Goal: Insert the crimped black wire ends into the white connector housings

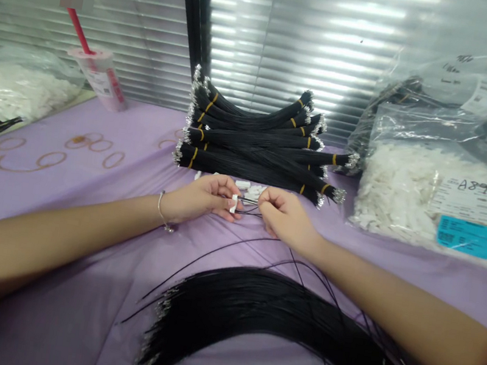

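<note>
Between thumb and fingers, my left hand (216, 196) pinches a small white connector housing (234, 204). Several thin black wires (248, 200) run from the housing to my right hand (286, 217), whose fingers are closed on them. The wires' other ends trail down below my right hand. More white housings (254, 190) lie on the purple cloth just behind my hands. Nearer to me spreads a thick curved sheaf of loose black wires (261, 302) with silvery terminals at its left end.
Behind the housings is a stack of banded black wire bundles (254, 144). At right stands a clear bag of white housings (395, 188), with another bag behind it. A cup with a straw (102, 80), rubber bands (50, 160) and another bag (13, 87) are at left.
</note>
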`<state>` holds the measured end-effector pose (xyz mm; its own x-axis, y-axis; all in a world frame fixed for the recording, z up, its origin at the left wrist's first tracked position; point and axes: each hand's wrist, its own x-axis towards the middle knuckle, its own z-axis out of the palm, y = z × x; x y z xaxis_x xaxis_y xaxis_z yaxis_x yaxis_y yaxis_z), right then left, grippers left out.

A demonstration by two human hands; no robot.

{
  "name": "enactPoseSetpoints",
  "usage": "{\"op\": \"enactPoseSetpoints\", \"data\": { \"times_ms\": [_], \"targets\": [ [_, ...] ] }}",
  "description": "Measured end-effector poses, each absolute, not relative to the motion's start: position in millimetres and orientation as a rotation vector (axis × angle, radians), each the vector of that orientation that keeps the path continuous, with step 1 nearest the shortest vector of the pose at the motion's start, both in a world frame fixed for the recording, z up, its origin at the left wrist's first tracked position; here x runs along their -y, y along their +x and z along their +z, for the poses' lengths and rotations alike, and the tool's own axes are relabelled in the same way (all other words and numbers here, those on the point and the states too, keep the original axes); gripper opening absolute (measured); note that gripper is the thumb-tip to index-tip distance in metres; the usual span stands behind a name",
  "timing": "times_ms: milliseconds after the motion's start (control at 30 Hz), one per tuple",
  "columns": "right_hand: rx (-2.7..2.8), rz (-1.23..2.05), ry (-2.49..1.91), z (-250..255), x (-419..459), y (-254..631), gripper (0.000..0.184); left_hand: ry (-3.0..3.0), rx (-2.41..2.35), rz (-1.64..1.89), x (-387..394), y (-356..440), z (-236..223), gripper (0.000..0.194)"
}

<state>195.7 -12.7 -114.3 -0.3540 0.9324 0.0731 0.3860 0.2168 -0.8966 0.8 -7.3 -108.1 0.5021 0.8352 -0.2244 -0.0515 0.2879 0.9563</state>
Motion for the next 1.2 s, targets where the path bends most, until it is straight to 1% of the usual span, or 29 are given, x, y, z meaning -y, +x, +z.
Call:
{"op": "enactPoseSetpoints", "data": {
  "times_ms": [167,567,800,967,1200],
  "targets": [
    [1.823,1.171,-1.225,-116,13,196,0.012,1.132,-0.858,0.712,8,1,-107,0.019],
    [1.955,1.094,-1.246,-114,11,193,0.013,1.17,-0.851,0.686,8,-1,-111,0.026],
    [1.987,1.116,-1.258,-112,14,191,0.016,1.231,-0.844,0.676,9,1,-110,0.023],
    [1.918,1.232,-1.253,-111,12,191,0.016,1.247,-0.803,0.703,9,0,-111,0.022],
    [1.85,1.476,-1.138,-111,1,199,0.016,1.381,-0.649,0.767,10,-3,-117,0.036]
  ]
}}
